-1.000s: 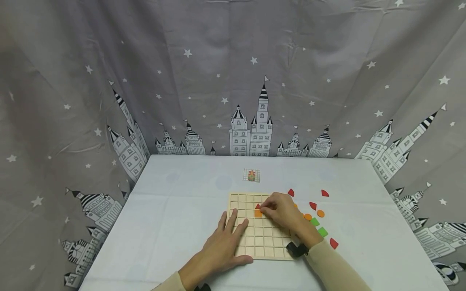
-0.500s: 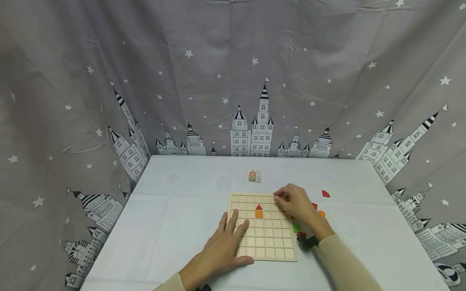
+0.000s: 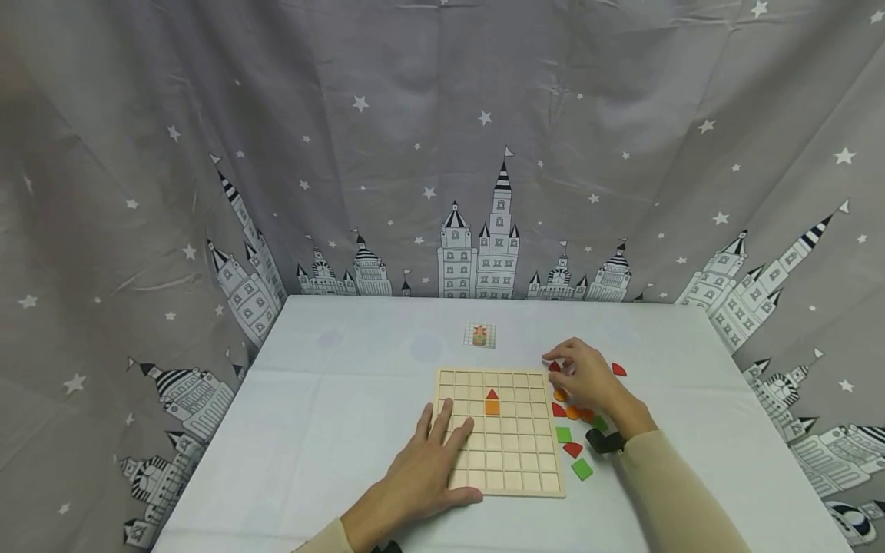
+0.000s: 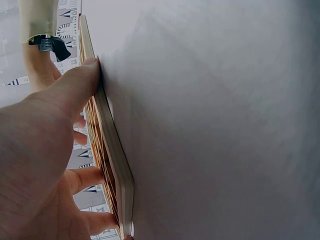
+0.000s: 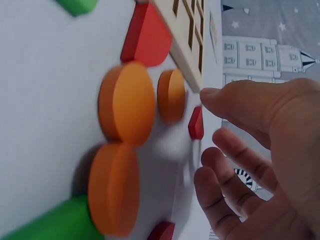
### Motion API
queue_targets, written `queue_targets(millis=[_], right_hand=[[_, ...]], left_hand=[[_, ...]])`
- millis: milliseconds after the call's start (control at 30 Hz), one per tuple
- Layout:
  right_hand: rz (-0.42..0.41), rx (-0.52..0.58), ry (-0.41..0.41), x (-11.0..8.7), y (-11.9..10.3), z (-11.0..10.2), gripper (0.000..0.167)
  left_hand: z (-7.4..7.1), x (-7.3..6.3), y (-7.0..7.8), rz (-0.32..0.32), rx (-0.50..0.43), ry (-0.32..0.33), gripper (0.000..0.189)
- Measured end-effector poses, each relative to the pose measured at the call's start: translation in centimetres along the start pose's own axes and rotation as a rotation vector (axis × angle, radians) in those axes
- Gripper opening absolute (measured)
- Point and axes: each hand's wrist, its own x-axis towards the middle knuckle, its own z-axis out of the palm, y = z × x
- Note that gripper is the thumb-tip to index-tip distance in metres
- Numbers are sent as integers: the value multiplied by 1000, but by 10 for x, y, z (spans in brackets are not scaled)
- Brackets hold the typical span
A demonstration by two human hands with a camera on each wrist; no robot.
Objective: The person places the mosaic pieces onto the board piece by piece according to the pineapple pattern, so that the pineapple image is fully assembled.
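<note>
My left hand rests with spread fingers on the left side of a wooden grid board; in the left wrist view its thumb lies against the board's edge. A red triangle sits in the grid directly above an orange square. Off the board's upper right corner, my right hand hovers with parted thumb and fingers around a red quarter-circle piece. In the right wrist view this red piece lies on the table, with a gap to the fingertips.
Along the board's right side lie orange discs, green squares and more red quarter-circles. Another red quarter-circle lies farther right. A small pattern card lies behind the board. A grey curtain hangs behind the white table.
My right hand has left the orange square and red triangle on the board and moved right and away, over to the loose red quarter-circle. The left hand has stayed in place.
</note>
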Motion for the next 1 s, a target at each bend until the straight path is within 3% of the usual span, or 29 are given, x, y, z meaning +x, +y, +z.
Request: queue_targets(millis=[267, 1000], right_hand=[[50, -32, -54, 1, -2, -2, 30], [66, -31, -45, -3, -5, -3, 25]], left_hand=[[0, 0, 0, 14, 11, -2, 115], [0, -1, -1, 22, 7, 9, 114]])
